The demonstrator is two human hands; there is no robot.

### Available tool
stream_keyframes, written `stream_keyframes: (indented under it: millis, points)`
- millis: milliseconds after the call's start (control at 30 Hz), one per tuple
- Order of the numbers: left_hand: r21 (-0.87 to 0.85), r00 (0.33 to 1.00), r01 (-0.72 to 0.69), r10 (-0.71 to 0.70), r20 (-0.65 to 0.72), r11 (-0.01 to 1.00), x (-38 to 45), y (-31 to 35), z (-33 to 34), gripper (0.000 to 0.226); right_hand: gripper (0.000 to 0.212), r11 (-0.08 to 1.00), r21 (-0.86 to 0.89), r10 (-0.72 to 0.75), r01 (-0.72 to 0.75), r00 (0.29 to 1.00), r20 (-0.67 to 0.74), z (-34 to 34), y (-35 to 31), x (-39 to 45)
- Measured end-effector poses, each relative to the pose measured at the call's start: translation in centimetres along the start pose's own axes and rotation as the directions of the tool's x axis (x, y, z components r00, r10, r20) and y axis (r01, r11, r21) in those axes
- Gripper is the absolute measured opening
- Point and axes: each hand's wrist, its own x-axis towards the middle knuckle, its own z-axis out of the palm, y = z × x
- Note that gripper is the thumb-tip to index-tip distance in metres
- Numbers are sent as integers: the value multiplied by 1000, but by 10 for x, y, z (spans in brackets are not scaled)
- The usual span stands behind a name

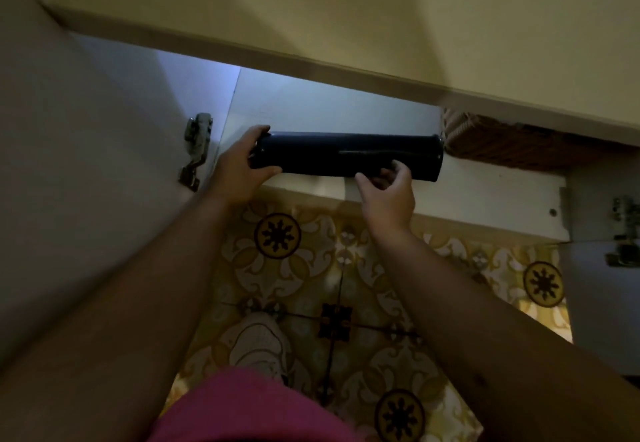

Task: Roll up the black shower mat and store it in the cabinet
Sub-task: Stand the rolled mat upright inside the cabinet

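Basket (502, 144) touching rolled mat (346, 156), cabinet (467, 196)

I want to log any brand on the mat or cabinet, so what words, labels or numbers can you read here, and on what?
None: no text shows on anything in view.
Rolled black shower mat: plain, only a pale scuff.
White cabinet shelf and woven brown basket: no label.
Patterned yellow floor tiles: ornaments only.

The scene is dim and yellowish, slightly soft throughout. The brightest patch is the pale cabinet shelf (346, 109), with a bluish glow at its left end. Above the shelf a broad shadow crosses the countertop. Below it, forearms are dark and blurred; wide-angle bending stretches the edges.
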Motion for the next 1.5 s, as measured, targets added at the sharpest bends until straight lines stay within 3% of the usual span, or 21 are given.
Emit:
stream_keyframes:
  millis: [167,400,533,767,933,1067,1233,1500]
  points:
    - [-32,999,34,-35,-28,999,-1,0,4,64,92,1000,-11,7,-7,1000,28,26,-11,8]
    - [72,983,-17,30,-180,997,-16,6,19,57,90,994,80,73,-79,995,74,46,-15,14]
    - [68,951,28,-6,-308,997,-16,7,30,57,82,999,37,-40,35,991,130,69,-35,26]
    - [109,881,151,-84,-465,983,-13,-2,42,67,95,964,-112,-202,242,937,284,111,-55,34]
    - [99,856,231,-153,-495,968,-12,-5,45,83,95,913,-189,-223,363,829,512,123,-71,52]
    - [75,833,282,-205,-513,957,-11,-4,46,87,94,908,-161,-216,388,761,611,132,-80,59]
    - [111,870,232,-156,-467,966,-15,-7,52,88,90,957,-86,-165,276,767,620,126,-65,59]
    - [117,898,222,-157,-410,968,-18,-9,50,100,82,942,-86,-230,326,807,544,112,-52,30]
